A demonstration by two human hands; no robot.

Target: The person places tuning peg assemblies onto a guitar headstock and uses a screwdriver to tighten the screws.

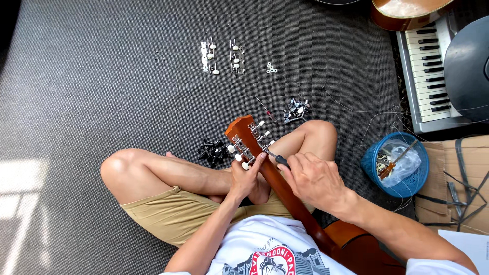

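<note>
I see my left hand (245,175) closed around the guitar headstock (246,138) from the near side, thumb by the white tuners. My right hand (311,179) pinches a small screwdriver (275,158), tip at the headstock's right edge. Dark carpet (102,76) underneath; keyboard (425,61) far right.

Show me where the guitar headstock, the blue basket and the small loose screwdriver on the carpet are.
guitar headstock (243,133): head view, on its orange wood face.
blue basket (370,164): head view, on its left outer wall.
small loose screwdriver (268,112): head view, near its red handle.

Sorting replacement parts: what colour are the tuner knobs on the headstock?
White knobs on the headstock, clearest in the head view.
</note>
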